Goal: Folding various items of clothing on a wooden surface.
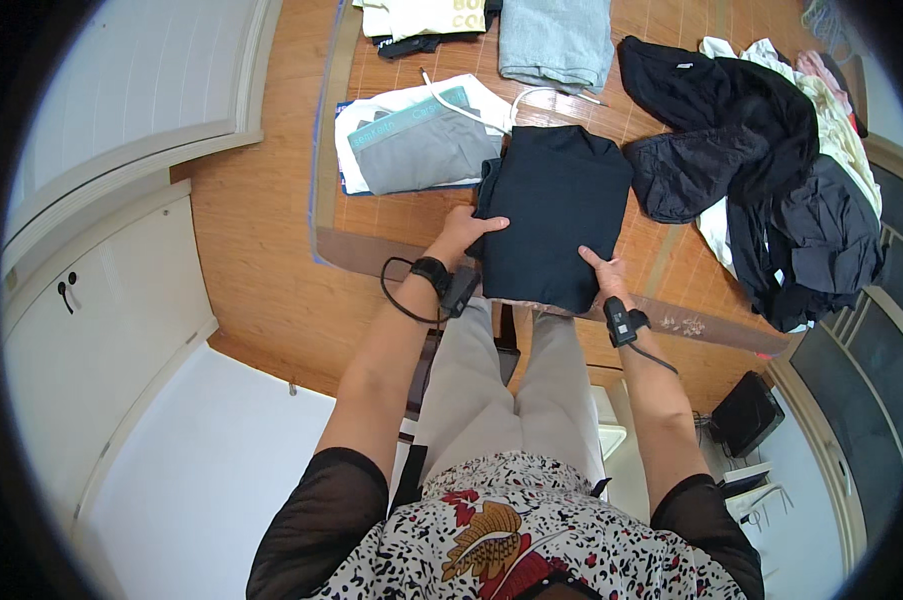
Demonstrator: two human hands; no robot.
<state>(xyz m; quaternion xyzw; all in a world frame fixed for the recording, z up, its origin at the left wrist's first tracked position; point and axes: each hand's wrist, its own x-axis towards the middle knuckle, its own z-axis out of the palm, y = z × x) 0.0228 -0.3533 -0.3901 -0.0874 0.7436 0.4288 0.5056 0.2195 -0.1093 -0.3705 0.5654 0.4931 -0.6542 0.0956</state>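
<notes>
A dark, nearly black folded garment (556, 215) lies at the near edge of the mat in front of me, and its exact kind cannot be made out. My left hand (466, 230) grips its left side, thumb on top and fingers hidden beneath the cloth. On the near right corner, my right hand (605, 274) holds it the same way. Just left of it are folded grey underpants with a teal waistband (426, 150), resting on white cloth. A white cord (521, 97) curves behind the dark garment.
A loose heap of dark clothes (761, 150) spreads over the right side, with pale pieces under it. At the back stand folded blue-grey cloth (555, 45) and a yellow folded garment (426, 18). The brown mat (371, 245) ends near my legs. A white cabinet (101, 310) stands left.
</notes>
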